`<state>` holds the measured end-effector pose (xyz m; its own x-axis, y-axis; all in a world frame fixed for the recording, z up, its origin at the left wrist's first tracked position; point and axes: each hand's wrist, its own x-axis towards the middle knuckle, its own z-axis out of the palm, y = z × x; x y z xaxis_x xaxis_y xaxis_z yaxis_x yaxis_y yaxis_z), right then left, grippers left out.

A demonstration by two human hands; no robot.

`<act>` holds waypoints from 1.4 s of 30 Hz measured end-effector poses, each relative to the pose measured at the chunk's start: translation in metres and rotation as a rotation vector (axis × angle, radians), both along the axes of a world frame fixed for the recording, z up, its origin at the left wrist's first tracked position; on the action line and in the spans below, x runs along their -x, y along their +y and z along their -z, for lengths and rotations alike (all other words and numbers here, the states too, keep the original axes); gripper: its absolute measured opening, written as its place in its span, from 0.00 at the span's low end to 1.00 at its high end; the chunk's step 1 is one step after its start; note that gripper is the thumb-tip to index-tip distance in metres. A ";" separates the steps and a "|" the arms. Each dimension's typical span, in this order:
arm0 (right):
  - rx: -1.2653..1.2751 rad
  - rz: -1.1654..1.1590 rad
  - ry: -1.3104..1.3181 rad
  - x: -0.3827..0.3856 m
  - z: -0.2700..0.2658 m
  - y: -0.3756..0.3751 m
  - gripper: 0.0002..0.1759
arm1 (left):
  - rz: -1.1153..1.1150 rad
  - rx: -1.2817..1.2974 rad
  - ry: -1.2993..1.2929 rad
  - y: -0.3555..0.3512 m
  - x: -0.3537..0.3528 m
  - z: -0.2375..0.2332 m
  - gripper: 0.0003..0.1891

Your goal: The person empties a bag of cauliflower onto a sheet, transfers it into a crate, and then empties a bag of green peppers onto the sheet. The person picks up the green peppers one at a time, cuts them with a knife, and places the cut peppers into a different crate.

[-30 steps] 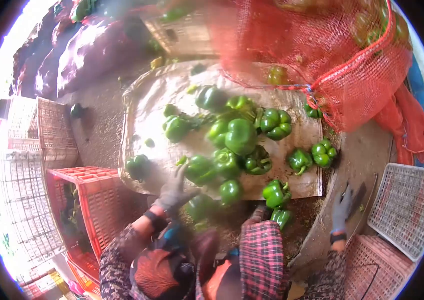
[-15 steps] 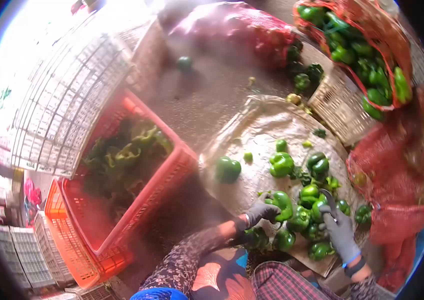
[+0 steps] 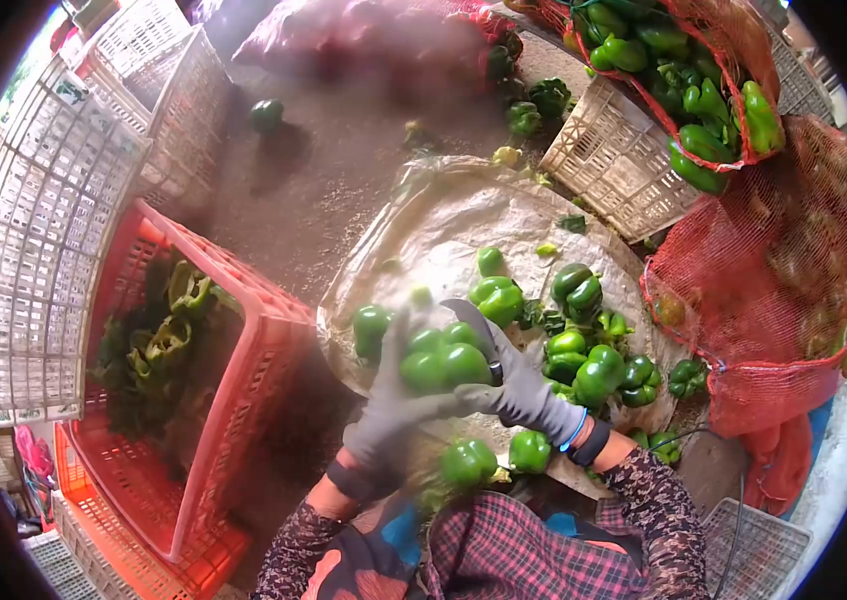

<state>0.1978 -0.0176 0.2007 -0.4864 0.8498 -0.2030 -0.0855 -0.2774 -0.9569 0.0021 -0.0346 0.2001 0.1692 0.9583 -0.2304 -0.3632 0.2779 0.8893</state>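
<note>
1. We have the green bell pepper [image 3: 442, 362] between our two hands, above the left part of the pale sheet [image 3: 504, 212]. The left hand [image 3: 384, 405] cups its left and near sides; the right hand [image 3: 524, 390] meets it from the right, so neither is clearly nearer.
2. Both our hands are closed around it, fingers bent. Blur hides its long axis, and we cannot tell whether it is one pepper or two pressed together.
3. A dark curved thing [image 3: 474, 318] lies along our right fingers, perhaps a blade.
4. Just left of our left hand, a loose pepper [image 3: 371, 332] sits by the sheet's left edge; the pepper cluster [image 3: 599, 375] lies right of our right hand.
5. Beyond the left edge stands a red crate [image 3: 244, 405]; a pale crate [image 3: 614, 160] is at the far right edge, and a red net sack [image 3: 754, 300] beside the right edge.
</note>
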 end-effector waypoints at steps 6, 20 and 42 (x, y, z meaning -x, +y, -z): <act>-0.187 -0.078 -0.271 -0.018 -0.010 -0.009 0.56 | 0.154 0.123 -0.019 -0.002 -0.006 0.013 0.50; 0.374 0.664 0.611 -0.034 0.044 -0.069 0.40 | -0.020 0.387 -0.429 -0.019 -0.048 0.022 0.30; -0.912 -0.308 -0.876 0.089 -0.087 0.031 0.38 | -0.078 0.423 -0.499 -0.009 0.061 0.035 0.34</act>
